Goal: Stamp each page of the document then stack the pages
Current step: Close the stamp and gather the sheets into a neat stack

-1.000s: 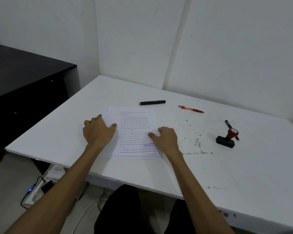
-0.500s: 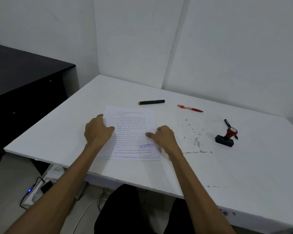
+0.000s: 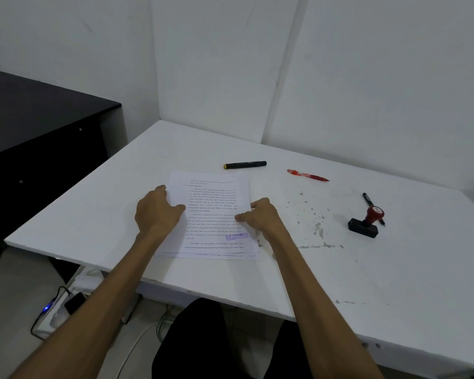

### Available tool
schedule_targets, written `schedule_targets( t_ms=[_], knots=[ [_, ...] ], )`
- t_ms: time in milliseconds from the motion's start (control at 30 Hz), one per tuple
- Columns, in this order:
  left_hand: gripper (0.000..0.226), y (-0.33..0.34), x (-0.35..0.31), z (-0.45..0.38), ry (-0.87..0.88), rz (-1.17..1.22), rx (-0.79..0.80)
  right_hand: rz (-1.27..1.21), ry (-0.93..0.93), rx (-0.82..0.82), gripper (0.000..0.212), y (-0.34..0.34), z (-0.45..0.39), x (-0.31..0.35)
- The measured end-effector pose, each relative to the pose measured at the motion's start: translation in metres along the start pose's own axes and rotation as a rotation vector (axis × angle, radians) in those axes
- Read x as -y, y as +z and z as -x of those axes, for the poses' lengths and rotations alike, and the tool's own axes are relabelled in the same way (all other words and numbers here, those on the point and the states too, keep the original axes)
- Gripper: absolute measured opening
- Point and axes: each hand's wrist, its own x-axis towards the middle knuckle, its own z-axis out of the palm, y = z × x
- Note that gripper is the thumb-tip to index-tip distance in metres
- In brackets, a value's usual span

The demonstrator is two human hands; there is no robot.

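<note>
while both hands frame the stack of printed pages (image 3: 214, 214) on the white table (image 3: 121, 214), the left hand (image 3: 156, 212) grips its left edge with curled fingers, and the right hand (image 3: 260, 217) pinches the right edge. a purple "rejected" mark (image 3: 237, 237) shows on top. the red-handled stamp (image 3: 367, 220) stands well apart, right.
</note>
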Motion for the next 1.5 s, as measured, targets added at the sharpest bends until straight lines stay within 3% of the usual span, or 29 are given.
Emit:
schedule_targets(
  t_ms=[67, 167, 600, 800, 1067, 1267, 1433, 1500],
  knots=[
    [0.073, 0.001, 0.0, 0.0, -0.004, 0.008, 0.002, -0.036, 0.005, 0.015, 0.055, -0.002, 0.0, 0.001],
    [0.073, 0.002, 0.001, -0.001, 0.0, 0.015, -0.001, -0.046, 0.006, 0.027, 0.037, -0.005, 0.0, 0.001],
    [0.069, 0.003, 0.003, 0.0, 0.007, 0.055, -0.007, -0.253, -0.001, 0.09, 0.037, -0.004, 0.005, 0.006],
    [0.071, 0.006, 0.004, 0.001, 0.008, 0.091, -0.006, -0.362, -0.009, 0.08, 0.017, -0.001, 0.002, -0.002],
    [0.07, 0.014, -0.009, 0.007, 0.038, 0.035, 0.003, -0.44, -0.039, 0.07, 0.03, -0.018, 0.004, -0.022],
    [0.047, 0.031, -0.042, 0.004, 0.108, 0.059, 0.193, -0.561, -0.064, 0.017, 0.018, -0.053, 0.006, -0.045],
    [0.042, 0.044, -0.081, 0.007, 0.006, 0.514, 0.44, -0.565, -0.107, -0.012, 0.023, -0.086, 0.009, -0.063],
    [0.037, 0.051, -0.099, 0.01, 0.02, 0.571, 0.473, -0.565, -0.123, -0.019, 0.026, -0.102, 0.01, -0.07]
  ],
)
